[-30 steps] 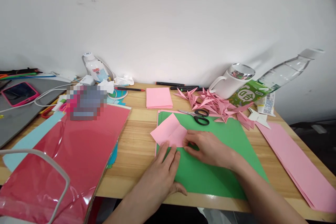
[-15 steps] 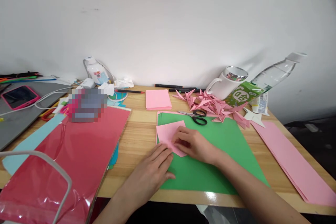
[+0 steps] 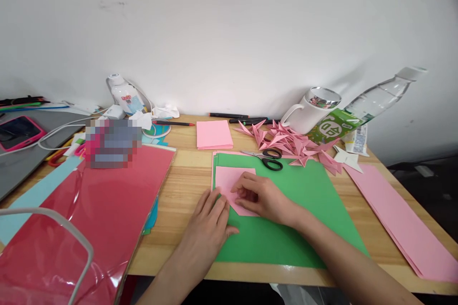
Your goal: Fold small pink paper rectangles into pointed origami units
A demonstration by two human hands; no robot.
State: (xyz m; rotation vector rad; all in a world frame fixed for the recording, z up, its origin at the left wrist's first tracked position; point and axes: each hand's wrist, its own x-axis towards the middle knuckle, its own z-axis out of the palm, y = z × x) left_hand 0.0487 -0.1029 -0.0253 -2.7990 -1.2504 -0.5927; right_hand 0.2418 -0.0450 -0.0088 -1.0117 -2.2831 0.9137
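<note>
A pink paper square (image 3: pixel 223 176) lies on a green sheet (image 3: pixel 300 228), its lower left corner slanting as if folded over. My left hand (image 3: pixel 209 224) rests at that slanted edge, fingers stretched and lying on the paper, thumb out to the side. Over the middle of the square, my right hand (image 3: pixel 259 198) has curled fingers, with fingertips and thumb against the paper; the exact pinch point is partly hidden. Black-handled scissors (image 3: pixel 270 159) lie just behind, on the green sheet. A stack of pink squares (image 3: pixel 214 134) sits further back.
Pointed folded pink paper pieces (image 3: pixel 286 140) are heaped before a white mug (image 3: pixel 311 109), a green box (image 3: pixel 332 126) and a tilted clear bottle (image 3: pixel 386 93). Long pink strips (image 3: pixel 397 219) lie at right. A red sheet pack (image 3: pixel 96 205) and white cable (image 3: pixel 82 238) are at left.
The pink square has turned a little and now lies straighter on the green sheet. My left fingers have shifted slightly left along its edge. My right hand stays over the paper.
</note>
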